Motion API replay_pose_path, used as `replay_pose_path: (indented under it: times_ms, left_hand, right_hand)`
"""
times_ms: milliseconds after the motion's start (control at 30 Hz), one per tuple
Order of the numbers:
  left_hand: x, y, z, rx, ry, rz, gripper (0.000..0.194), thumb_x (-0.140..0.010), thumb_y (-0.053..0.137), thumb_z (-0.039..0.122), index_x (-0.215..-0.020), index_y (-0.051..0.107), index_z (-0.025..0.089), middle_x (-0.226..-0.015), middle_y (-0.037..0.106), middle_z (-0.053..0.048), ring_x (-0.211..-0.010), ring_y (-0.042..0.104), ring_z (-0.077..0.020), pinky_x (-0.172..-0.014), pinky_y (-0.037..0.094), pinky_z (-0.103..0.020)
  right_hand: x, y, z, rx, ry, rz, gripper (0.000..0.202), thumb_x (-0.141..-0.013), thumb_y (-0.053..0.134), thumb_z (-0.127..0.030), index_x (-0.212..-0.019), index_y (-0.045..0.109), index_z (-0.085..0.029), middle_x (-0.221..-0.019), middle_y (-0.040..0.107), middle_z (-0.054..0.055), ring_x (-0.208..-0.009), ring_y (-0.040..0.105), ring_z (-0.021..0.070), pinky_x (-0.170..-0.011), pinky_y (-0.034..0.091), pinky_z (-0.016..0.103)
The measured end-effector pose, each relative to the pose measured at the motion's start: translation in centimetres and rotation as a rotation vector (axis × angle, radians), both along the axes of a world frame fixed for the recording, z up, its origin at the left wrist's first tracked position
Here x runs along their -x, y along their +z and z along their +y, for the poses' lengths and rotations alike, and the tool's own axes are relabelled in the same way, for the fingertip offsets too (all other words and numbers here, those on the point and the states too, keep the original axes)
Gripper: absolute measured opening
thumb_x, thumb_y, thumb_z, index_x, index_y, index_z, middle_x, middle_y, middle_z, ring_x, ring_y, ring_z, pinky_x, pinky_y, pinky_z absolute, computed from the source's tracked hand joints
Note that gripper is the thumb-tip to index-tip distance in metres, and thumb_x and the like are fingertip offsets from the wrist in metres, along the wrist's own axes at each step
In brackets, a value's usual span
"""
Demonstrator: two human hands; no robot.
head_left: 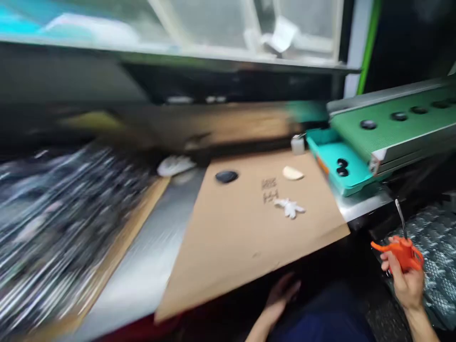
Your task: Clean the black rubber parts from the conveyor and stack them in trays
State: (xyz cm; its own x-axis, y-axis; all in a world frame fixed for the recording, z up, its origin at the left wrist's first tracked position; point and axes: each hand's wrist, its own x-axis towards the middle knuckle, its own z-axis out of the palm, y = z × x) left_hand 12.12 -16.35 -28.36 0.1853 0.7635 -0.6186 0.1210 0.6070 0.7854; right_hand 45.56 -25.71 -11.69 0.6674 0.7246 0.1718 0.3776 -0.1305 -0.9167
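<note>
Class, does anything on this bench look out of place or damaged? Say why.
The crumpled white item lies loose on the cardboard sheet, like litter; no spill shows, though the blurred left side hides detail.

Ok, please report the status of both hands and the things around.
Right hand holds orange tool. Left hand near cardboard, grip unclear. Black piece, cream piece, white piece lie on cardboard.

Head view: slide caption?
Right hand grips an orange nozzle tool; left hand is near the cardboard sheet, green conveyor beyond.
</note>
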Motion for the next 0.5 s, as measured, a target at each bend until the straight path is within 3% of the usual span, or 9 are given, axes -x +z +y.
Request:
replay_pose_path:
  times_ms: [67, 133, 233, 300, 367, 500]
  left_hand:
    - [0.1, 0.8, 0.3, 0.036, 0.202, -0.237, 0.074, -0.062, 0.092, 0.051, -0.124, 0.063, 0.022, -0.116, 0.070, -0.010, -0.094, 0.073, -0.0242, -0.084, 0.059, -0.040]
    - [0.4, 0.9, 1.2, 0.111, 0.376, -0.371, 0.065, -0.067, 0.092, 0.042, -0.121, 0.061, 0.022, -0.110, 0.069, -0.007, -0.081, 0.073, -0.0177, -0.080, 0.060, -0.037]
    - [0.4, 0.3, 2.2, 0.200, 0.498, -0.505, 0.045, -0.081, 0.082, 0.040, -0.115, 0.061, 0.019, -0.101, 0.068, -0.006, -0.076, 0.071, -0.0150, -0.080, 0.062, -0.039]
    - [0.2, -0.1, 2.1, 0.241, 0.516, -0.560, 0.040, -0.086, 0.077, 0.043, -0.112, 0.061, 0.017, -0.101, 0.068, -0.007, -0.078, 0.071, -0.0164, -0.081, 0.063, -0.040]
    - [0.1, -0.3, 1.8, 0.268, 0.531, -0.576, 0.040, -0.087, 0.074, 0.046, -0.110, 0.062, 0.015, -0.101, 0.067, -0.010, -0.084, 0.071, -0.0183, -0.082, 0.063, -0.041]
    - [0.6, -0.5, 1.4, 0.267, 0.509, -0.562, 0.043, -0.088, 0.073, 0.049, -0.109, 0.064, 0.013, -0.100, 0.068, -0.012, -0.086, 0.071, -0.0200, -0.083, 0.063, -0.042]
  right_hand:
    - [1.8, 0.4, -3.6, 0.151, 0.312, 0.053, 0.057, -0.088, 0.065, -0.056, -0.138, 0.057, -0.030, -0.117, 0.073, 0.013, -0.062, 0.068, 0.0228, -0.062, 0.061, 0.039]
    - [4.2, -0.3, -5.6, 0.370, 0.555, 0.020, 0.042, -0.091, 0.058, -0.060, -0.123, 0.066, -0.034, -0.109, 0.076, 0.010, -0.062, 0.069, 0.0241, -0.057, 0.060, 0.037]
    - [9.4, -2.4, -6.4, 0.662, 0.804, -0.220, 0.038, -0.097, 0.043, -0.060, -0.098, 0.069, -0.032, -0.079, 0.075, 0.006, -0.067, 0.073, 0.0292, -0.060, 0.057, 0.037]
    - [12.7, -3.3, -5.7, 0.795, 0.865, -0.419, 0.041, -0.102, 0.034, -0.054, -0.097, 0.065, -0.028, -0.071, 0.072, 0.006, -0.068, 0.073, 0.0306, -0.063, 0.054, 0.037]
    - [14.9, -3.5, -4.4, 0.901, 0.890, -0.559, 0.041, -0.105, 0.029, -0.047, -0.104, 0.063, -0.023, -0.076, 0.073, 0.008, -0.074, 0.074, 0.0319, -0.069, 0.053, 0.038]
    - [16.0, -2.6, -2.0, 1.009, 0.927, -0.648, 0.041, -0.105, 0.033, -0.043, -0.117, 0.063, -0.017, -0.092, 0.075, 0.015, -0.090, 0.073, 0.0337, -0.081, 0.051, 0.042]
